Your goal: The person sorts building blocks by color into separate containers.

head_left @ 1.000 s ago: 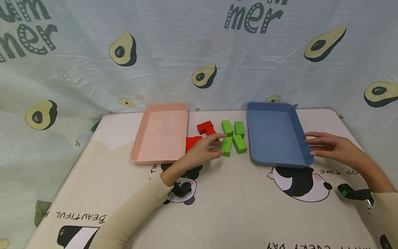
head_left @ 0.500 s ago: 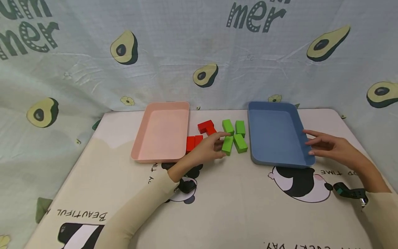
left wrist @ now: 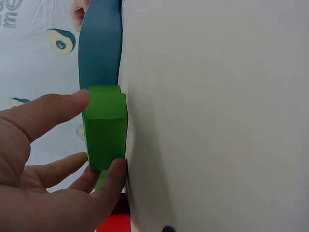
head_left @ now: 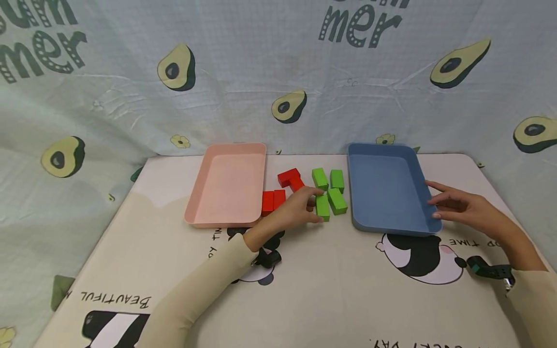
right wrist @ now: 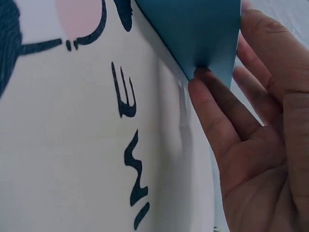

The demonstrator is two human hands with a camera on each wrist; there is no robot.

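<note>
My left hand (head_left: pixel 297 209) pinches a green block (head_left: pixel 323 209), the nearest of several in a cluster. In the left wrist view the thumb lies at one side of this block (left wrist: pixel 106 130) and the fingertips (left wrist: pixel 117 169) at the opposite side; the block appears to rest on the table. My right hand (head_left: pixel 470 208) is at the right side of the blue tray (head_left: pixel 387 188). Its relaxed fingers (right wrist: pixel 207 96) touch the tray's outer wall (right wrist: pixel 203 34), without curling round it. The other green blocks (head_left: pixel 337 201) lie just behind and to the right of the pinched one.
Several red blocks (head_left: pixel 267 203) lie left of the green ones, partly behind my left hand. A pink tray (head_left: pixel 226 186) stands further left. A printed cloth (head_left: pixel 339 290) covers the table, and an avocado-patterned curtain (head_left: pixel 239 63) hangs behind.
My left hand has shifted slightly right and nearer. The nearest green block has turned and moved a little away from the one behind it. The right hand stays at the blue tray.
</note>
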